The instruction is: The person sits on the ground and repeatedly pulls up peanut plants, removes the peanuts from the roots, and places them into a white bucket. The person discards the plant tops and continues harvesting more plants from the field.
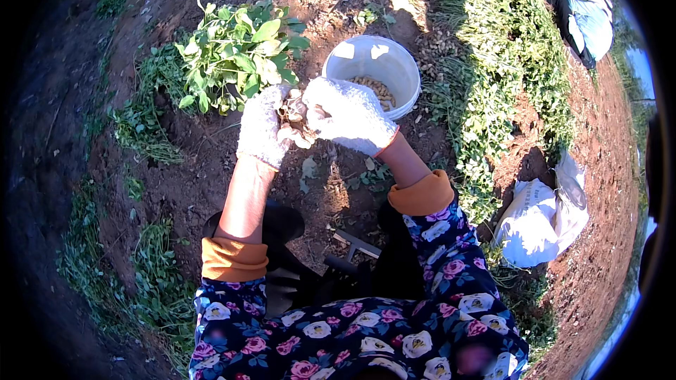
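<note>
My left hand [262, 125], in a white knit work glove, grips a peanut plant [240, 50] at its root end. The plant's green leaves spread out beyond the glove, up and to the left. A cluster of pale peanut pods [293, 108] shows between my two hands. My right hand [351, 116], gloved alike, has its fingers closed at this cluster; the glove hides exactly which pods they hold. Just behind it stands a white plastic bucket [406, 58], its near rim partly covered by the right glove. Loose peanuts [377, 87] lie on the bucket's bottom.
Pulled peanut plants [491, 63] form a long row at the right, with loose pods [438, 47] beside it. More plants [163, 274] lie at left. A white woven sack [533, 221] bearing writing sits at right. Another person [586, 21] is bent over at upper right.
</note>
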{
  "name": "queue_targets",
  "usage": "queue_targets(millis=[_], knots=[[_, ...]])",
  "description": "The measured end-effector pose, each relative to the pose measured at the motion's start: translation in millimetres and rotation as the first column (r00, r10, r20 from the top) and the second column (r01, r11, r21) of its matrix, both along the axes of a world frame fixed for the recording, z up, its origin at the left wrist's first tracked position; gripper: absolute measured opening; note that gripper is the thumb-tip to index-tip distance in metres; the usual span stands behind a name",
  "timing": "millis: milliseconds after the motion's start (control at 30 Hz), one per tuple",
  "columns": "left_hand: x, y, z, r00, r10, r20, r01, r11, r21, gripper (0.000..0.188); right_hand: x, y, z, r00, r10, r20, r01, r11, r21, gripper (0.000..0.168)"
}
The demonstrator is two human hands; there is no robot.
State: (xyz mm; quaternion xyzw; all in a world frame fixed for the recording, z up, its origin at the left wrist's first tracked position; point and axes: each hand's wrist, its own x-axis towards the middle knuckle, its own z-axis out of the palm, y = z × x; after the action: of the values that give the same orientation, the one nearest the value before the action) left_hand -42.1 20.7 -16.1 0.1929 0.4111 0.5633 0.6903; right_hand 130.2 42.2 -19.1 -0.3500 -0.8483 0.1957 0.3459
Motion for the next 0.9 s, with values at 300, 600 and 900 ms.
queue_targets(millis=[300, 600, 900], knots=[[-9.5, 0.6, -7.0, 0.963, -0.069, 0.262, 0.069, 0.998, 0.008, 0.008, -0.1, 10.1, -24.7, 0.983, -0.179, 0.044, 0.17, 0.974, 0.147, 0.021], [-22.7, 1.1, -9.6, 0.96, 0.134, 0.247, -0.129, 0.991, -0.036, 0.025, 20.8, 35.2, -40.8, 0.931, -0.349, 0.108, 0.355, 0.934, -0.04, 0.045], [-8.3, -0.8, -0.5, 0.944, 0.146, 0.294, -0.168, 0.985, 0.049, 0.02, -1.7, -13.4, -4.4, 0.807, 0.116, -0.579, -0.546, 0.52, -0.657, 0.033]])
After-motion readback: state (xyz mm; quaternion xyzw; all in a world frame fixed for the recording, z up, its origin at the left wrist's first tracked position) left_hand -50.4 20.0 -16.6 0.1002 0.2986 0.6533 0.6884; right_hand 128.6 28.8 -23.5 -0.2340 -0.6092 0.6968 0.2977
